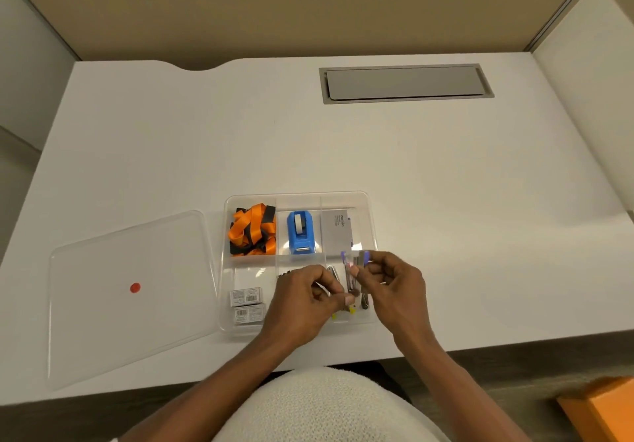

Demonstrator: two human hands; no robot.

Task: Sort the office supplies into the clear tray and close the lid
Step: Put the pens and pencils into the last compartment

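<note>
Last sorting step judged underway: purple-capped pens (355, 270) are pinched by right hand (394, 287) and left hand (302, 299) fingers over clear tray (372, 222) near-right compartment; lowering, then lid (130, 290) at left needed.

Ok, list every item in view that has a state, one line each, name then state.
clear tray: open, on the desk
lid: off, flat beside the tray
orange lanyard: bundled in a back compartment
tape dispenser: in the back middle compartment
staple boxes: two, front compartment
left hand: over the tray
right hand: pinching purple-tipped pens
</note>
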